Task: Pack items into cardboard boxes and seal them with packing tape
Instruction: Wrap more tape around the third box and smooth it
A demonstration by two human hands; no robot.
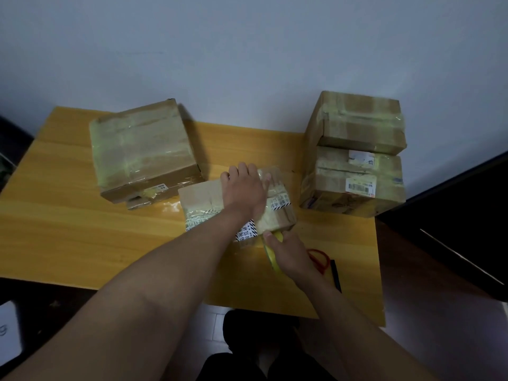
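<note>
Left hand (pixel 246 188) presses flat on small box (pixel 198 198); right hand (pixel 288 250) grips tape roll (pixel 273 253) at its near edge.

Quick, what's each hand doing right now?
Left hand: open, pressing flat on the small box.
Right hand: gripping the tape roll.

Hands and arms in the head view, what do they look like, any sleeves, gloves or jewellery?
Both arms are bare to the frame's edge, no sleeves showing. The left hand and right hand wear no gloves; no watch, ring or wristband is visible.
</note>
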